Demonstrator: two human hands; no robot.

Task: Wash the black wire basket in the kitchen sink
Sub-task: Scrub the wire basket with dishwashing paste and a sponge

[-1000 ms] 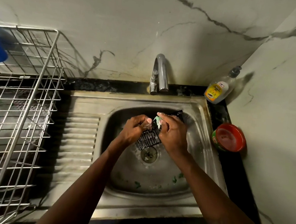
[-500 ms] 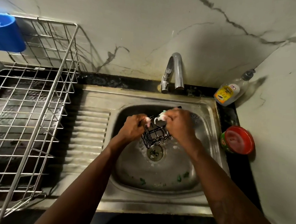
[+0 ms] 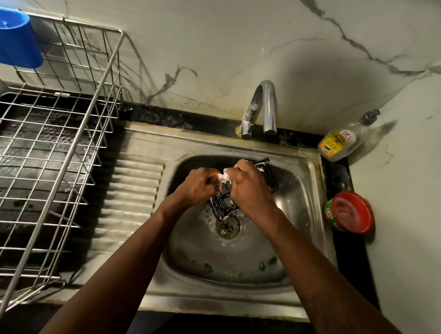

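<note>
The black wire basket (image 3: 223, 208) is held tilted over the drain of the steel sink (image 3: 307, 202), its far rim showing past my right hand. My left hand (image 3: 198, 185) grips the basket's near left side. My right hand (image 3: 249, 188) is curled round a soapy scrubber (image 3: 225, 177), white with foam, and presses it on the basket's top. Most of the basket is hidden behind both hands.
A chrome tap (image 3: 263, 109) stands behind the sink. A dish soap bottle (image 3: 343, 138) and a red-lidded tub (image 3: 351, 212) sit on the right counter. A steel wire dish rack (image 3: 54, 150) with a blue cup (image 3: 11, 36) fills the left. Green scraps lie in the basin.
The view has shifted left and down. My right hand has moved the scrubber along the basket's top edge, and foam has built up on it. My left hand keeps its grip.
</note>
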